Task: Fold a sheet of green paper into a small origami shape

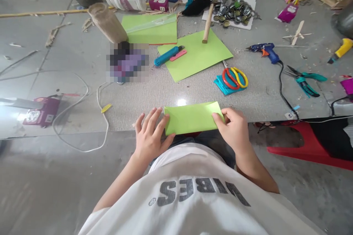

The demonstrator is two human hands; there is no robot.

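Right now, both hands are at a narrow green paper piece (191, 118), which lies along the near edge of the table (132, 99), on the person's side of the large green sheet (202, 58) (a handy marker for everything else). The right hand (230, 123) is clamped on the narrow piece's right end, thumb on top and the other fingers curled behind it. The left hand (151, 130) is at the other end, its fingers spread apart, with the forefinger and thumb touching the paper; whether they also pinch it, I cannot tell.

A blue utility knife (165, 57) lies across the left edge of the large green sheet, next to a small pink piece (178, 55). On the sheet's far side, a wooden stick (207, 29) rests with its lower end over the paper, and beyond the sheet sits a heap of bottle caps (233, 9). Scissors (236, 77) with one red and one yellow handle are just off the sheet's near right corner, on top of folded teal pieces (220, 85). Well to the right of the sheet are a blue glue gun (264, 49) and teal-handled pliers (303, 79). A second green sheet (165, 35) lies to its far left.
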